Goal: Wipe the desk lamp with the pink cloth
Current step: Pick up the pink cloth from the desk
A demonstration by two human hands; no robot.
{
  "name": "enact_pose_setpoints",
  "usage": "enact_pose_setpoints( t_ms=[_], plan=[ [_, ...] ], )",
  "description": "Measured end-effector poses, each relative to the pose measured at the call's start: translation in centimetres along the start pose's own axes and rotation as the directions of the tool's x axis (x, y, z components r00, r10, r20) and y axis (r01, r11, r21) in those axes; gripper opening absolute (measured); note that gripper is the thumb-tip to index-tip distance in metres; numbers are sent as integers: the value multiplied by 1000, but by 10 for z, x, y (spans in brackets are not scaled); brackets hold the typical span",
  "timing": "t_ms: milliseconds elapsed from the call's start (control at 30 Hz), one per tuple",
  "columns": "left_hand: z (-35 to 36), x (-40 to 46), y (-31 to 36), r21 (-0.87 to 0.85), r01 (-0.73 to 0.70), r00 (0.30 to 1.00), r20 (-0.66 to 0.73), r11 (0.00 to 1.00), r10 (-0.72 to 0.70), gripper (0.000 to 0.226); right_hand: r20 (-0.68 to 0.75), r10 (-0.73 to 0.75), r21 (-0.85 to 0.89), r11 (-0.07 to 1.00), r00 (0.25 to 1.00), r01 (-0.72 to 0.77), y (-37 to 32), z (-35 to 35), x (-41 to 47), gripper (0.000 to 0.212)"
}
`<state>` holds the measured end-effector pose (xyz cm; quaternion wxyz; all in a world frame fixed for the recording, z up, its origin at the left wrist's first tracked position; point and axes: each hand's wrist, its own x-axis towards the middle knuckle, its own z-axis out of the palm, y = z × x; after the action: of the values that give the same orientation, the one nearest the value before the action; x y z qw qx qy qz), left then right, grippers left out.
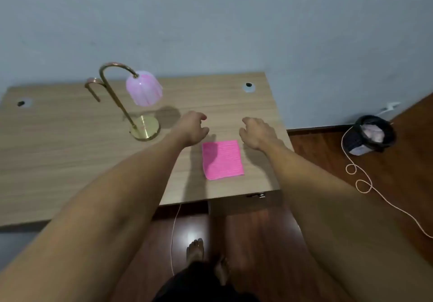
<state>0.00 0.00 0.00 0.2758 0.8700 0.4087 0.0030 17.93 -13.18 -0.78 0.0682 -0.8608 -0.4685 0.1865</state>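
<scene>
Step in hand: the reach, by my reading; wiping not begun. Pink cloth [223, 159] lies flat and folded on the wooden desk [70, 156], near its front right corner, untouched. Desk lamp [131, 105] stands well to the cloth's left (brass base, curved stem, pink shade hanging from the arch).

Left hand [192, 129] hovers just beyond the cloth's far left corner, fingers loosely curled, holding nothing. Right hand [256, 133] hovers off the far right corner, likewise relaxed and empty. The cloth sits between and slightly nearer than both sets of fingertips; neither appears to touch it.

Next move probably calls for one hand to drop back onto the cloth, pinch an edge and lift it clear, then carry it left to the lamp.
</scene>
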Motion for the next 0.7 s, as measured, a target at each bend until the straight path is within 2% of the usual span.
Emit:
enact_pose_setpoints(
  t_ms=[133,233,333,433,533,600,633,700],
  plan=[
    [31,7,-17,-16,97,992,83,995,-96,53,60,36,35,999,998,-38,11,28,14,38],
    [59,17,-31,-38,115,986,128,993,-109,52,87,10,72,997,996,-17,18,54,28,33],
    [85,25,-42,-42,122,980,165,992,-114,41,157,-30,89,996,987,16,25,78,42,43],
    [108,32,-54,-43,130,980,154,991,-122,8,188,-84,70,995,979,72,31,98,57,44],
    [124,37,-62,-83,159,985,83,984,-152,16,166,-119,26,993,979,116,33,109,70,49],
    [131,41,-64,-136,171,985,30,976,-168,15,153,-118,-4,993,981,120,33,113,77,43],
    [136,44,-66,-177,181,983,15,967,-182,11,152,-111,-12,993,982,114,32,114,80,35],
    [139,48,-67,-248,222,974,12,943,-226,18,156,-88,-8,996,984,90,30,114,84,18]
  ],
)
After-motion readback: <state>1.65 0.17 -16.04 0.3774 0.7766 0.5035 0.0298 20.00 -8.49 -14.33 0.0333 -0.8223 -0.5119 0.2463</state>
